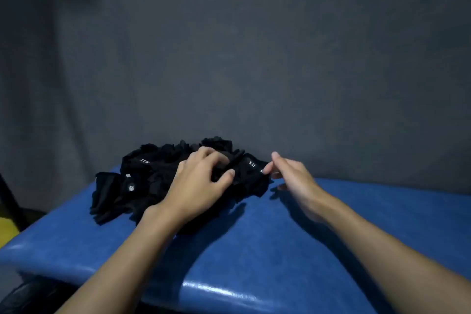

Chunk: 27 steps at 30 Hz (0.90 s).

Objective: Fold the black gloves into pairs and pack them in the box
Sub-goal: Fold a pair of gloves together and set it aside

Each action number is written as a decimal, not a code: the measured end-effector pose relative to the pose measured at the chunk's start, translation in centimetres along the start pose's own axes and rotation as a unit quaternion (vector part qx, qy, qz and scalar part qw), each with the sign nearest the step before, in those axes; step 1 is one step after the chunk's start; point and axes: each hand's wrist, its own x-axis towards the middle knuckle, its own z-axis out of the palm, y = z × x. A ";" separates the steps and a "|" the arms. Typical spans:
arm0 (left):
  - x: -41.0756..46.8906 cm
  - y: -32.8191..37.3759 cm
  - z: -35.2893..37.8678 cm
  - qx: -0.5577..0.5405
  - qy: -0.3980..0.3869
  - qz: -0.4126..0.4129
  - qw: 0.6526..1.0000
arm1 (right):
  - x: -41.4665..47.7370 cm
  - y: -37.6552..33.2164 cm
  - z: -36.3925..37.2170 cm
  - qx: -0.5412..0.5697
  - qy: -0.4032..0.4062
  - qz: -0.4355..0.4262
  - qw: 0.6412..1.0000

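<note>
Head view: hands [201, 181] [290, 177] hold glove [251, 169] crosswise, cuff pointing right.

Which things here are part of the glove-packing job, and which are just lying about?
Job: pile of black gloves; 5.11-labelled glove; left hand gripping the pile; right hand pinching that glove's edge. No box shows.
Lying about: blue padded bench; yellow object at the left edge; grey wall.
</note>
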 end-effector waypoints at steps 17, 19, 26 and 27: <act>-0.7 -1.9 3.7 0.261 -0.077 0.002 0.962 | 3.2 2.5 0.4 0.010 0.025 0.049 0.998; -0.5 -1.7 3.4 0.258 -0.095 -0.006 0.961 | 2.8 2.0 0.1 0.046 0.021 0.031 0.998; 0.2 1.0 1.5 0.192 -0.065 -0.014 0.979 | 0.1 -0.7 -1.8 0.160 -0.007 -0.019 0.987; 0.2 1.6 1.2 0.170 -0.049 -0.007 0.984 | -0.5 -1.1 -2.2 0.162 -0.010 -0.024 0.987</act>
